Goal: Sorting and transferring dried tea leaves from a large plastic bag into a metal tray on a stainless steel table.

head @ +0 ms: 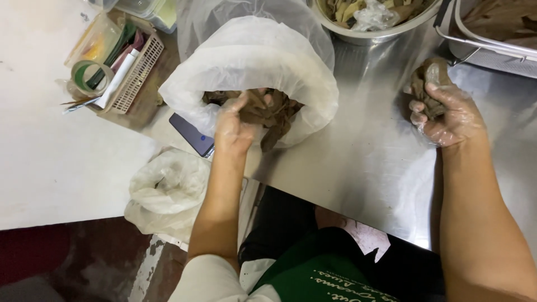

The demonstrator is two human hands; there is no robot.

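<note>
While left hand [235,126] digs in bag [251,61] — right hand [447,114] fists clump [429,75].

A brushed stainless-steel worktop [363,168] carries most of it. On its far side sits a large white plastic sack [251,67], mouth rolled open, brown leafy scraps inside. Beyond it stands a round steel bowl [369,34] of similar scraps, and at the far right corner a wire-rimmed steel tray [492,53]. A dark flat phone [193,134] lies at the sack's base — just beside it. Left of the steel, a white tabletop [50,156] bears a small beige slotted plastic basket [137,75] of tape rolls and pens.
</note>
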